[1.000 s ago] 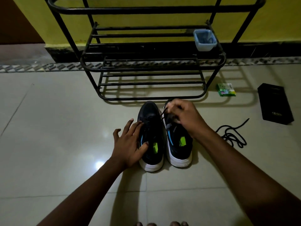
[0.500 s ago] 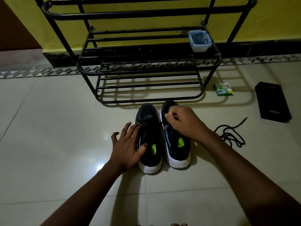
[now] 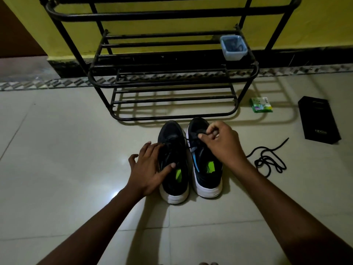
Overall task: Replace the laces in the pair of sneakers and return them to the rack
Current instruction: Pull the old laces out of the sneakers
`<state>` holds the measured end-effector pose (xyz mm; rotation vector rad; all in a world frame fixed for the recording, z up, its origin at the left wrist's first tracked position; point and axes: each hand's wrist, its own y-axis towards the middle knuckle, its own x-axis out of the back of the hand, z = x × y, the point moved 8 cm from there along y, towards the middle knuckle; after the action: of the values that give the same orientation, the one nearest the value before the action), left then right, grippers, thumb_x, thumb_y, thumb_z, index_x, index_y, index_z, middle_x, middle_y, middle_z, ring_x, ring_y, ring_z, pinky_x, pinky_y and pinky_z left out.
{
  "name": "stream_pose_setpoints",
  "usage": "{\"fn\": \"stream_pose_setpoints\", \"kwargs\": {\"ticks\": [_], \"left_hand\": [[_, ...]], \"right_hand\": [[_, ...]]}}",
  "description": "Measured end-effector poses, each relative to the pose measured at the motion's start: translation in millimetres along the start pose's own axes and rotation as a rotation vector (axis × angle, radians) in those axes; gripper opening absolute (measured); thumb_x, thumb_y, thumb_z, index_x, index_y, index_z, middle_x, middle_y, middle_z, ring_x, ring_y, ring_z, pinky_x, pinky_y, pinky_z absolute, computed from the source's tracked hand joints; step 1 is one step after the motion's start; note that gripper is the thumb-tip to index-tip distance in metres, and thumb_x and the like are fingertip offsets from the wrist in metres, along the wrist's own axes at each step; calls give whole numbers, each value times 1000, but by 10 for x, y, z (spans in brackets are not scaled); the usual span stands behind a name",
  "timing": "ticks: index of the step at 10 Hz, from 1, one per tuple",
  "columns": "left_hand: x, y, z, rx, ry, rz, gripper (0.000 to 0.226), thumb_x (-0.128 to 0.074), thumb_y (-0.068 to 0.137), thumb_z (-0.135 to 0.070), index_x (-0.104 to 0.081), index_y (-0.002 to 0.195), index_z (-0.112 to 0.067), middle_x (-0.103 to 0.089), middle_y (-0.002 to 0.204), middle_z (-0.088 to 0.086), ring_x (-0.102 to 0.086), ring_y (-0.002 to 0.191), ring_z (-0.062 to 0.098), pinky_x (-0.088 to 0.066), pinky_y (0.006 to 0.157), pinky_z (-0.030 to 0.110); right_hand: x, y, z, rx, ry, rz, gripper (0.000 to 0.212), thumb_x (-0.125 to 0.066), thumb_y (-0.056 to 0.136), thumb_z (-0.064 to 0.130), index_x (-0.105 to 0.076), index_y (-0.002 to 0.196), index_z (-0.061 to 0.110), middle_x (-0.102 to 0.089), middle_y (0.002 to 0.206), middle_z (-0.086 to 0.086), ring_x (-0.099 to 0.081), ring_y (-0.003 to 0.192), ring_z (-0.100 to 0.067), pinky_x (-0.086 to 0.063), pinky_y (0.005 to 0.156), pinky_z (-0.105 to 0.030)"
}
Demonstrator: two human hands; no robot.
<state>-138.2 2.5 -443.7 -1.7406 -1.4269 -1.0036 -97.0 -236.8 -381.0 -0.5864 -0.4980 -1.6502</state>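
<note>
Where floor tiles (image 3: 57, 169) meet yellow wall (image 3: 324, 25), rack (image 3: 172, 15) stands.

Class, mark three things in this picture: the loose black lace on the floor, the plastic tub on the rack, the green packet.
Loose black lace (image 3: 267, 160): head view, the tangled coil.
Plastic tub (image 3: 234, 56): head view, its front wall.
Green packet (image 3: 261, 105): head view, middle of its top face.

The tiled floor (image 3: 57, 150) bears rack (image 3: 172, 118), 2 sneakers (image 3: 207, 180), loose lace (image 3: 267, 148), green packet (image 3: 261, 105), black box (image 3: 319, 119).
</note>
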Motion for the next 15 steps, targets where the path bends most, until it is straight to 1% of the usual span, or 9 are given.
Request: {"fn": "stream_pose_setpoints", "kwargs": {"ticks": [3,5,7,9,10,11,12,13,15], "left_hand": [[193,318,-421,-115,-64,-47,34,-65,77,-34,-55,108,-23,-55,108,-7,-60,91,20,-53,65,38],[282,431,-366,-25,-34,-91,16,-71,78,-22,-61,90,-17,-66,93,0,-64,82,27,-53,66,39],[309,437,-314,29,-36,-116,15,-69,82,-29,-65,92,-19,-70,89,-1,-66,81,23,-53,71,38],[283,396,91,456,-567,-164,8,-66,81,-15,-68,74,-14,-72,70,0,-71,70,20,-59,66,41],[239,414,138,482,-871,-116,7,-64,88,-2,-68,84,-3,-74,72,6,-69,68,15,-52,55,26],[248,457,30,321,-923,70,9,-67,94,-9,-72,96,-1,-74,78,5,-61,65,6,-44,58,21],[267,513,-119,90,-719,226,15,-79,86,-16,-76,93,-3,-74,77,-1,-66,70,1,-48,63,14],[290,661,-51,55,-528,115,11,-80,85,-20,-74,78,-13,-71,73,-4,-61,60,-2,-46,59,15],[225,660,354,499,-1083,-51,23,-49,107,-27,-48,93,-9,-57,74,3,-41,47,10,-28,43,21]], "right_hand": [[-271,-518,505,263,-479,-53,26,-69,84,21,-65,108,12,-46,119,-7,-48,106,-25,-50,92,-40],[-623,-739,523,214,-408,126,20,-57,95,24,-58,110,10,-41,123,-6,-55,101,-21,-37,78,-23],[-881,-881,427,186,-413,89,39,-67,82,3,-60,121,0,-51,121,-17,-58,104,-32,-54,92,-39],[-1033,-919,234,89,-318,42,63,-81,59,-16,-65,120,-10,-64,124,-25,-67,111,-39,-52,95,-43],[-1045,-919,135,61,-274,48,60,-75,70,-16,-60,128,-9,-60,133,-25,-63,120,-37,-49,101,-33],[-1090,-946,149,165,-297,126,49,-39,102,-1,-35,151,0,-36,157,-15,-33,142,-21,-14,105,3],[-1146,-906,91,171,-350,102,56,-46,97,-7,-35,152,0,-33,159,-16,-32,147,-24,-15,114,-12],[-1110,-916,119,184,-245,119,48,-31,106,6,-28,155,5,-31,160,-11,-25,140,-9,-10,96,12],[-1126,-899,55,41,-213,137,55,-44,101,3,-30,155,6,-33,159,-13,-34,146,-23,-13,112,-7]]}}
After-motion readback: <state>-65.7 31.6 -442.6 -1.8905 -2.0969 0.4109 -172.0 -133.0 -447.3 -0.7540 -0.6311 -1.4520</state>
